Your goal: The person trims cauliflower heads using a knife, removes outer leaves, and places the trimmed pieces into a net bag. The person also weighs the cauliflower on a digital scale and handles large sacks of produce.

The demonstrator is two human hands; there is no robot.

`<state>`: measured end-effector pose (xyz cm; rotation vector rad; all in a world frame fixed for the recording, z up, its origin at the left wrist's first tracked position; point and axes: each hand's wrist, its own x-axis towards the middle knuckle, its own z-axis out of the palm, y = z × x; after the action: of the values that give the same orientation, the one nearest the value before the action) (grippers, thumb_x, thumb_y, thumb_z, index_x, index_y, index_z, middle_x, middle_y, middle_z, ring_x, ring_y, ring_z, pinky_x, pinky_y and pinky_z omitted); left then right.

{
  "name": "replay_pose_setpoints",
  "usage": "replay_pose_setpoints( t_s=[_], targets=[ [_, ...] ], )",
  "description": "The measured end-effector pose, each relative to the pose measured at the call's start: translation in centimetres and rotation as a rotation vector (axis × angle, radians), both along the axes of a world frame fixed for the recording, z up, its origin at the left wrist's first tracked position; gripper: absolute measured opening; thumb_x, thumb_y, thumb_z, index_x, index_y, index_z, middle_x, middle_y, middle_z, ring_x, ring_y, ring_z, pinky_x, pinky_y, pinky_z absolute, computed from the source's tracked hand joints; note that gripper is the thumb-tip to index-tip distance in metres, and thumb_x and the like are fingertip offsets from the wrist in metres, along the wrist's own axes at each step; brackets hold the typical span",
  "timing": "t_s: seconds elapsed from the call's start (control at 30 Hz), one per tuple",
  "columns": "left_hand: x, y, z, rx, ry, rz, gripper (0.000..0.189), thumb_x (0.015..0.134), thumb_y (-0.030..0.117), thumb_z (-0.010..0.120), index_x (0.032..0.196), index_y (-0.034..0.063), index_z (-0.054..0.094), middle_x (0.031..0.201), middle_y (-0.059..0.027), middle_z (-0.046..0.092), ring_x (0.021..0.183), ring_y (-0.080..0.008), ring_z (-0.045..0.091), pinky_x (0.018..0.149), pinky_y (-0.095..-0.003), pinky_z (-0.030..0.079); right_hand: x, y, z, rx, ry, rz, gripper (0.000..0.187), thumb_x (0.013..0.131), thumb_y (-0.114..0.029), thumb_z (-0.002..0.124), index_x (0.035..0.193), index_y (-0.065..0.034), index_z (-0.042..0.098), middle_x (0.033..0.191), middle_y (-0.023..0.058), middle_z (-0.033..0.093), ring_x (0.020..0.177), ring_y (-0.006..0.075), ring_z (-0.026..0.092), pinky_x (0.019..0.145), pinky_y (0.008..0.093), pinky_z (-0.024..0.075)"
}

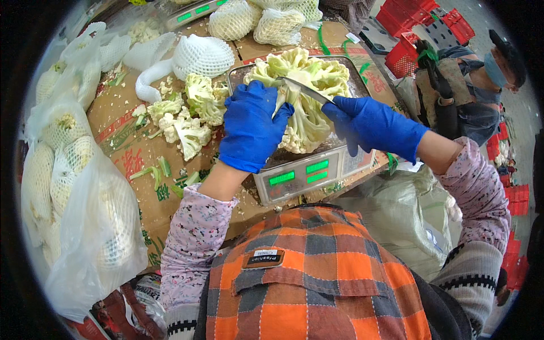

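Observation:
A large cauliflower head (327, 78) lies stem side up on the metal pan of a digital scale (293, 174) with lit green displays. My left hand (255, 125), in a blue glove, grips its left side. In my right hand (369, 125), also blue-gloved, is a knife (308, 90) whose curved blade lies against the cauliflower's stem. The blade's tip reaches close to my left fingers. Cut cauliflower pieces (187, 131) lie on the cardboard just left of the scale.
White foam net sleeves (202, 55) lie on the cardboard-covered table (127, 123). A plastic bag (110, 204) of netted cauliflowers fills the left side. More netted cauliflowers (278, 27) sit beyond the scale, near a second scale (191, 15). A masked person (463, 89) and red crates (401, 55) are at right.

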<state>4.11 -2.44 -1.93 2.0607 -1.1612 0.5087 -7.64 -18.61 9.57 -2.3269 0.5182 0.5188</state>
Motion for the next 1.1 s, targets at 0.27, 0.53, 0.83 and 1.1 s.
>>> replay_pose_setpoints(
  t_s=[0.27, 0.53, 0.83, 1.1],
  targets=[
    [-0.4, -0.9, 0.2, 0.077, 0.054, -0.021, 0.029, 0.078, 0.026, 0.070, 0.098, 0.0050, 0.064, 0.096, -0.0157, 0.059, 0.090, -0.0361, 0.056, 0.076, -0.0453, 0.046, 0.1, -0.5, 1.0, -0.106, 0.163, 0.144, 0.032, 0.098, -0.031, 0.042, 0.102, -0.0027, 0.055, 0.072, 0.0115, 0.063, 0.058, 0.0186, 0.065, 0.051, 0.0335, 0.0519],
    [0.1, -0.7, -0.2, -0.073, 0.022, -0.052, 0.031, 0.078, 0.025, 0.071, 0.099, 0.0031, 0.064, 0.093, -0.0172, 0.060, 0.088, -0.0373, 0.056, 0.077, -0.0459, 0.046, -1.2, 0.1, 0.5, -0.002, 0.088, 0.077, 0.042, 0.100, -0.041, 0.039, 0.103, -0.0007, 0.053, 0.069, 0.0113, 0.062, 0.056, 0.0168, 0.065, 0.050, 0.0294, 0.0506],
    [0.0, -0.5, 0.6, -0.095, 0.149, -0.144, 0.026, 0.078, 0.020, 0.072, 0.093, 0.0016, 0.064, 0.093, -0.0176, 0.060, 0.089, -0.0361, 0.057, 0.076, -0.0434, 0.046, -0.6, -1.4, -1.0, 0.164, 0.163, -0.009, 0.046, 0.100, -0.044, 0.039, 0.090, -0.0028, 0.057, 0.063, 0.0047, 0.058, 0.049, 0.0125, 0.052, 0.048, 0.0268, 0.0437],
    [-0.2, 3.0, -0.1, -0.198, 0.387, -0.129, 0.031, 0.075, 0.013, 0.076, 0.100, 0.0012, 0.063, 0.097, -0.0127, 0.058, 0.088, -0.0280, 0.057, 0.078, -0.0357, 0.047, -2.0, -2.9, -2.9, 0.294, -0.106, -0.112, 0.044, 0.098, -0.046, 0.044, 0.097, -0.0050, 0.059, 0.077, 0.0035, 0.061, 0.055, 0.0089, 0.056, 0.046, 0.0233, 0.0430]
  ],
)
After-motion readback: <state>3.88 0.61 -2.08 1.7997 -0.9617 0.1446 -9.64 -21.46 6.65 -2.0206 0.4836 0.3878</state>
